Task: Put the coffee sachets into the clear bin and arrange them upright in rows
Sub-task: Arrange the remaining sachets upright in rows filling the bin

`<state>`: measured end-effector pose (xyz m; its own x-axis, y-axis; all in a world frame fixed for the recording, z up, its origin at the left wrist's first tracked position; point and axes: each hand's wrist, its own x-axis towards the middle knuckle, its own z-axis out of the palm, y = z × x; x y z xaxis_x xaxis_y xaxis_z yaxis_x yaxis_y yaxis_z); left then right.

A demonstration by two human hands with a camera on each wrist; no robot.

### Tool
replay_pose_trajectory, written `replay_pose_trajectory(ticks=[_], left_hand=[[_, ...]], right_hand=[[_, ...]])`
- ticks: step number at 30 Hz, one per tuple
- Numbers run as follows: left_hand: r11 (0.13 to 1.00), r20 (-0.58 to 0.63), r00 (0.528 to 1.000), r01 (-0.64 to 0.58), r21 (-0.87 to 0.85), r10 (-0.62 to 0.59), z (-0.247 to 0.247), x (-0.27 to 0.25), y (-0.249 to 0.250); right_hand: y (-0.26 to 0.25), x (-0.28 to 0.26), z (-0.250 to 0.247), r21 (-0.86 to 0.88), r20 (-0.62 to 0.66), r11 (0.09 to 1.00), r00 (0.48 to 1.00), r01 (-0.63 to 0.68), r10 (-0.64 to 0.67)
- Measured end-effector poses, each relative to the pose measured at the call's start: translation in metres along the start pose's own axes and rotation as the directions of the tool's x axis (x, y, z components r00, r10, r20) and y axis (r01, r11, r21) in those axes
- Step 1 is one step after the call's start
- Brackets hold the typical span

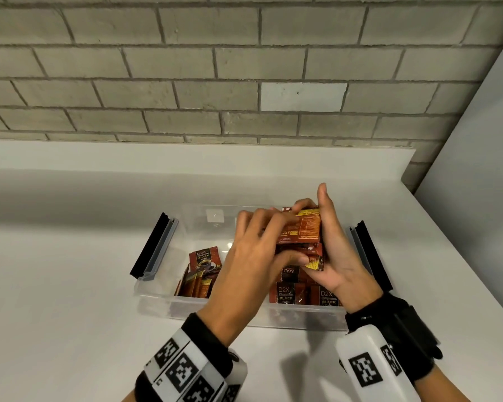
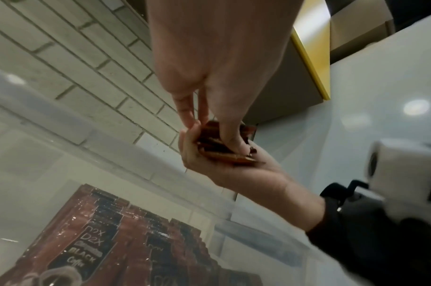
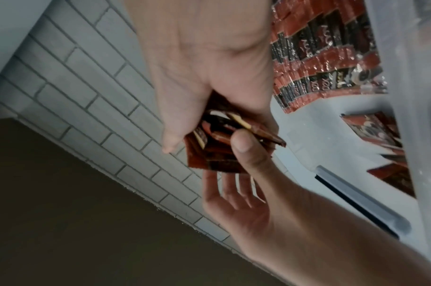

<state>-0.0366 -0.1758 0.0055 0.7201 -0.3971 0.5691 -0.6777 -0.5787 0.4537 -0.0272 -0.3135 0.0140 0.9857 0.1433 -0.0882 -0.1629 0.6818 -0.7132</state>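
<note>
Both hands share one grip on a bundle of coffee sachets [image 1: 301, 236] above the clear bin [image 1: 157, 297]: the right hand [image 1: 336, 256] cradles it while the left hand [image 1: 253, 250] pinches its edges, apparently squaring them for standing. Below, a row of sachets [image 1: 302, 294] stands at the bin's right; a looser cluster [image 1: 199, 274] leans at left. Exact counts cannot be told. The bin sits on the white tabletop [image 1: 70, 285].
</note>
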Motion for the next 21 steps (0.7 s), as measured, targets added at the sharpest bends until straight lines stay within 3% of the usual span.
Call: replay_pose_trajectory(ticks=[3, 7, 11, 14, 21], left_hand=[[0.993, -0.063, 0.998, -0.014, 0.119, 0.021, 0.003, 0.000, 0.002], [0.992, -0.088, 0.995, -0.025, 0.125, 0.036, 0.002, -0.001, 0.002], [0.981, -0.013, 0.993, -0.118, 0.153, 0.121, -0.002, 0.000, -0.005], [0.978, -0.009, 0.985, -0.172, 0.116, 0.175, -0.005, -0.005, -0.011], [0.970, -0.130, 0.961, -0.240, 0.034, 0.242, -0.015, -0.005, -0.013]], right_hand=[[0.003, -0.001, 0.001, 0.034, 0.034, 0.999, 0.999, -0.013, 0.012], [0.006, -0.003, -0.001, 0.029, 0.092, 0.999, 0.995, -0.027, 0.025], [0.004, -0.001, -0.005, 0.066, 0.071, 0.997, 0.997, -0.038, 0.034], [0.001, -0.001, -0.009, 0.043, 0.055, 0.999, 0.998, -0.031, 0.029], [-0.004, -0.002, -0.015, -0.018, 0.081, 0.995, 0.991, -0.103, 0.104]])
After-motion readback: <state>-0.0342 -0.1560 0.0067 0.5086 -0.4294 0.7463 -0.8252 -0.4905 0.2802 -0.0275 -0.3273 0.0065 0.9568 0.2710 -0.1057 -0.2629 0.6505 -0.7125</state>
